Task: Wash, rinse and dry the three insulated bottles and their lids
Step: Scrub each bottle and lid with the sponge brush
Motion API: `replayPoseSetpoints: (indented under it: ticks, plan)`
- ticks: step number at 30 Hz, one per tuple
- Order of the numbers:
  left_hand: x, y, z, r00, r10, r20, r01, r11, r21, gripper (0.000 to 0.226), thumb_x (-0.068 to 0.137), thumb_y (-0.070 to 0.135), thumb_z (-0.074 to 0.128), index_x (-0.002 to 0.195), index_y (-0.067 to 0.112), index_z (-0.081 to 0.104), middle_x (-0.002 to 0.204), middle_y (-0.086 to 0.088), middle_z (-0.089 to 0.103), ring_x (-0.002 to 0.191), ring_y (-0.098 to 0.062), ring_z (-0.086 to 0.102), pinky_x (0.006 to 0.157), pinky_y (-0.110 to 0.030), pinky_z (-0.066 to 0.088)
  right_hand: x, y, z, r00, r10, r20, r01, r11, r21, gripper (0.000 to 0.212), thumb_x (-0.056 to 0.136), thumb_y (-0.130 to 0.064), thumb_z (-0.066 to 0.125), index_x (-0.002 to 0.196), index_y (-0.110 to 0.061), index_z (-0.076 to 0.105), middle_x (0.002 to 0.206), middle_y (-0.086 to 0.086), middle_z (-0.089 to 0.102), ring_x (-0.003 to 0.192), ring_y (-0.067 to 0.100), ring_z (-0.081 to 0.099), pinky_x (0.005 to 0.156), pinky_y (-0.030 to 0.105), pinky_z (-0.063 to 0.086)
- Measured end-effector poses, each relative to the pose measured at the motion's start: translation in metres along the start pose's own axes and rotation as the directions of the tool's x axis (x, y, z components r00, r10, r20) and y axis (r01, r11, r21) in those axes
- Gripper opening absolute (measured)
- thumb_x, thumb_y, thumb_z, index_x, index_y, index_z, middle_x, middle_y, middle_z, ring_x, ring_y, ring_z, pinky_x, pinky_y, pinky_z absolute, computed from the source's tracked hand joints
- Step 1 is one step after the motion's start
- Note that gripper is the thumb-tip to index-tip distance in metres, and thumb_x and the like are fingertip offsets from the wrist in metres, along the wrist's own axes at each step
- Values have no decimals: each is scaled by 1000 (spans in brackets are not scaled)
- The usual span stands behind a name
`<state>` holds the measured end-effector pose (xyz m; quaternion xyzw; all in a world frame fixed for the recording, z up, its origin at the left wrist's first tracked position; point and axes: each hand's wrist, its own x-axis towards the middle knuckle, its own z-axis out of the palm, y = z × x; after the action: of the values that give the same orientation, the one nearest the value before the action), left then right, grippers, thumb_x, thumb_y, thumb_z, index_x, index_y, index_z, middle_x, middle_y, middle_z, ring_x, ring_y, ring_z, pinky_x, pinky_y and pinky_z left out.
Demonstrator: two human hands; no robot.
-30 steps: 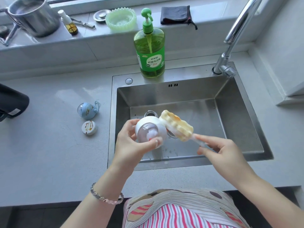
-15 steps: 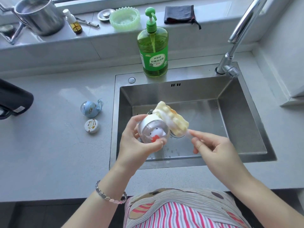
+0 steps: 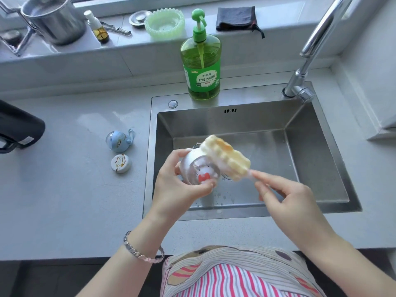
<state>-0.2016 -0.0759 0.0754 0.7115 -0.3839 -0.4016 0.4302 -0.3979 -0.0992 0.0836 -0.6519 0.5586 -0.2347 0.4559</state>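
While the left hand (image 3: 177, 189) grips a white round bottle lid with a clear dome (image 3: 200, 169) over the sink, thumb below and fingers curled round the far side, the right hand (image 3: 285, 198) pinches the thin pale handle of a yellow-and-white bumpy sponge brush (image 3: 227, 157) between thumb and fingertips. The sponge head lies against the lid's upper right edge. A second ago it stood off to the right of the lid, and half a second ago it was already up on the rim; now it sits a little further across. The lid has also turned in the hand, so the small white figure with a red bow under the dome faces the camera more plainly than before. A silver link bracelet (image 3: 141, 251) circles the left wrist.

Both hands hang above the stainless steel sink (image 3: 310, 146), whose floor shows a few drops. On the grey worktop (image 3: 64, 189) to the left, a pale blue lid with a loop (image 3: 119, 141) and a small round cream lid (image 3: 121, 163) lie near each other, unmoved, and a black cylindrical bottle (image 3: 19, 127) lies at the left edge, partly cut off. A green pump bottle of dish soap (image 3: 202, 67) stands on the sink's back rim, with the chrome tap (image 3: 310, 50) at the right.
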Motion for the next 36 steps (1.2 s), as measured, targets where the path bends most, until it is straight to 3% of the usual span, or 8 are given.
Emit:
replayPoseSetpoints:
  ticks: [4,11,16,21,24,29,33,36]
  plan:
    - [5,1,-1,1000,3,-8,-3,1000,16,67,58,6,86,111,37,59,90,5,68,76,-4,65,69,-13,51,-3,0,2,999,-48,-1,48,998,-26,36,87,-14,59,105,-45,61,72,-18,66,37,11,37,43,14,31]
    - [-1,1,-1,990,-22,139,-5,982,190,59,56,18,85,96,39,47,78,4,66,60,-4,62,58,-18,51,3,2,5,998,-63,5,63,997,-48,31,87,-13,60,108,-35,66,74,-7,66,38,6,42,44,10,30]
    - [5,-1,-9,995,-7,96,-5,992,124,50,54,11,83,92,37,63,72,11,69,62,-2,60,59,-13,47,-12,-1,5,987,-157,45,161,980,-120,37,83,-31,57,105,-60,53,70,-7,65,53,7,48,50,13,33]
    - [3,-7,-5,986,-3,166,-23,988,151,40,50,24,86,83,33,65,73,7,68,65,-6,62,61,-21,51,-6,2,8,991,-131,25,133,987,-93,32,87,-18,63,100,-48,67,82,-8,70,44,3,47,49,10,34]
    - [6,-6,-11,989,-13,150,2,997,71,45,46,18,85,84,35,68,76,15,71,69,4,62,60,-11,47,-12,-2,11,984,-159,82,166,981,-98,41,87,-24,59,104,-61,52,74,-11,65,60,7,53,54,15,38]
    - [9,-9,-15,975,-174,142,210,930,-301,51,46,26,82,95,21,68,81,0,73,72,-12,68,56,-30,56,-5,9,8,998,-61,21,59,996,65,50,87,-19,61,78,-68,57,78,3,68,69,43,56,57,23,37]
    - [7,-7,-12,946,-283,161,326,826,-460,55,55,27,82,104,10,62,87,-6,69,75,-13,68,58,-28,56,-16,1,14,987,-158,1,158,986,60,27,83,-38,58,98,-61,58,79,-17,65,60,25,54,52,20,38]
    - [6,-6,-6,937,-299,179,348,795,-496,57,60,22,84,109,10,60,85,-3,71,81,-17,69,60,-28,56,-8,8,13,994,-100,-43,103,992,73,37,86,-20,63,90,-57,61,68,-27,62,55,33,51,50,17,34]
